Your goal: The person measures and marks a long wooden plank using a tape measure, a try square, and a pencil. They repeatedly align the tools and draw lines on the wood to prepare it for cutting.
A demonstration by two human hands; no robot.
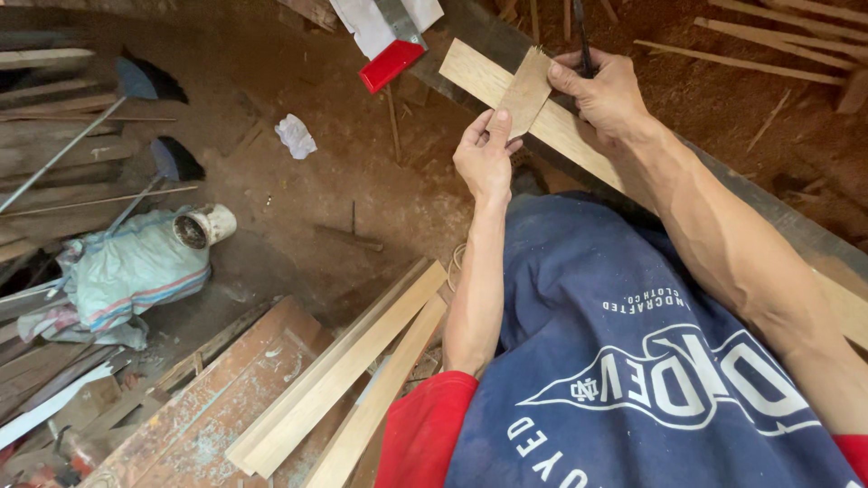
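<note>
A long pale wooden strip [579,145] runs diagonally across my lap toward the upper left. My left hand [485,155] pinches a small thin wooden piece [527,89] and holds it flat across the strip. My right hand [608,93] rests on the strip just right of that piece and grips a dark slender tool [581,34] that points up out of the fist. My blue shirt [633,361] with red sleeves fills the lower right.
Pale planks [344,370] lie stacked on a worn reddish board [217,407] at lower centre. A striped sack [131,271], a tin can [201,226] and old timber sit left. A red and white object [389,41] lies at top centre. Dirt floor [344,181] with thin sticks [768,36] surrounds.
</note>
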